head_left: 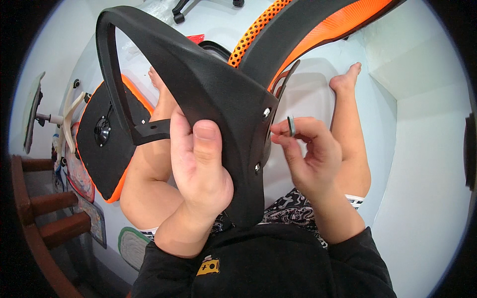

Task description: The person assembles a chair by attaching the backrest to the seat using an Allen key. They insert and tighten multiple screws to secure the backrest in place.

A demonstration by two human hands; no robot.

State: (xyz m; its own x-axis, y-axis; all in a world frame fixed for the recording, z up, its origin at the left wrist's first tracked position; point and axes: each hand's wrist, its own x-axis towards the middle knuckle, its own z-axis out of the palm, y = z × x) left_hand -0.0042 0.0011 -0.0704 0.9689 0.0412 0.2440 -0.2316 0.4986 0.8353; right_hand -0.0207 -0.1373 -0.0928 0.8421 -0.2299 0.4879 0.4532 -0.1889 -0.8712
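My left hand [202,156] is closed around a black plastic chair armrest [198,67], with the thumb lying along its face. The armrest stands upright over my lap, its open loop toward the left. Two shiny metal bolts [267,112] sit along its right edge, one above the other. Beside that edge, my right hand [315,154] is closed in a pinch, with a small thin silver metal piece [291,126] at the index finger. Its exact kind is unclear. An orange mesh chair backrest [258,35] with a black frame meets the armrest at the upper right.
A chair seat [99,141] with black underside and orange edge lies by my left leg. Brown wooden bars [54,213] stand at the left rim, near a green-edged mat [134,246]. Black casters [179,17] show at the far edge; a white wall [427,129] rises at right.
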